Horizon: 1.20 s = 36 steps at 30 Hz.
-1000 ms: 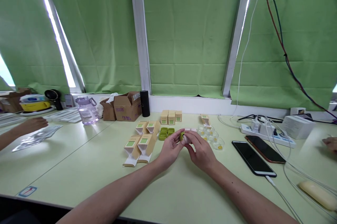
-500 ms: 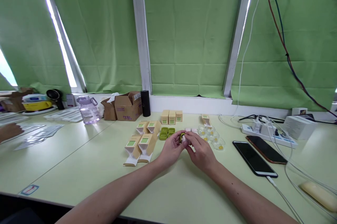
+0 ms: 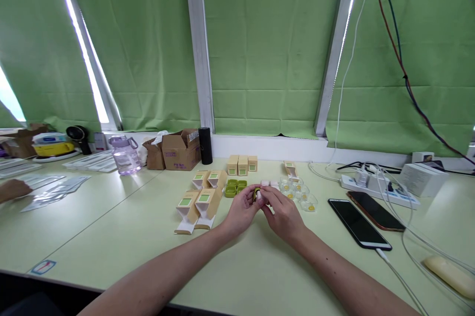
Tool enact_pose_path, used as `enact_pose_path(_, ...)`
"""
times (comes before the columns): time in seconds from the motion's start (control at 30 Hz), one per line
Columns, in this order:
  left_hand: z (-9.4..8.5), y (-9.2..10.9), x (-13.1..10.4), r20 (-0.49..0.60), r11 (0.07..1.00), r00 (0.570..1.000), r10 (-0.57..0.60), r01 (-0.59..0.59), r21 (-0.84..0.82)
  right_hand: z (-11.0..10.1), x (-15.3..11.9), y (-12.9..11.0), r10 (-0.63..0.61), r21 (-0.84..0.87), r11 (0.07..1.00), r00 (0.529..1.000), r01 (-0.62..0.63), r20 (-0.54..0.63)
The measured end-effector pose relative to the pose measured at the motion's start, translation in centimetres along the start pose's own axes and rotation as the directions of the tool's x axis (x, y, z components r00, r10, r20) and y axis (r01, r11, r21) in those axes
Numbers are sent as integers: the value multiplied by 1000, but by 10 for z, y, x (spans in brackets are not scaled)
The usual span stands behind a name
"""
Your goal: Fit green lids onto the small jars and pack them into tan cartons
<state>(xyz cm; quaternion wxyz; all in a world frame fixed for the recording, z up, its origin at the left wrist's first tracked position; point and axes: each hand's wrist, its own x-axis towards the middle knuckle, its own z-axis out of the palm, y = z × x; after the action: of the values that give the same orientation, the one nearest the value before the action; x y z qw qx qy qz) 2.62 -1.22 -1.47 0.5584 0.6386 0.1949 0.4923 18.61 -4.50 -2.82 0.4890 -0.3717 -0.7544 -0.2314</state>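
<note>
Both hands meet above the table, fingers closed together around a small piece. My left hand (image 3: 241, 212) grips a small olive-green cup (image 3: 255, 194), seen edge-on and partly covered by fingers. At its opening, my right hand (image 3: 285, 211) pinches a small whitish piece (image 3: 259, 196), mostly hidden by the fingertips. Several square green cups (image 3: 230, 191) stand just left of the hands. Behind the fingers are white-pink blocks (image 3: 264, 183). Clear plastic cups with yellow centres (image 3: 308, 203) lie to the right. Open cardboard boxes with green labels (image 3: 205, 199) lie further left.
Closed small boxes (image 3: 242, 164) stand at the back, near a brown carton (image 3: 181, 150) and black cylinder (image 3: 205, 146). Phones (image 3: 358, 222), a power strip (image 3: 378, 190) and loose cables occupy the right. At far left, another person's hand (image 3: 14, 190) rests by plastic sheets (image 3: 55, 192).
My hands and the green cup look the same as before. The other person's hand at far left has shifted slightly down.
</note>
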Motion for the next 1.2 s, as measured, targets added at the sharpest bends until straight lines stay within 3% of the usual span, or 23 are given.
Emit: enact_pose_path(1.2,-1,-2,-1,-22,998,999,32,-31,61,2,0,0,8,-42,999,999,-6,38)
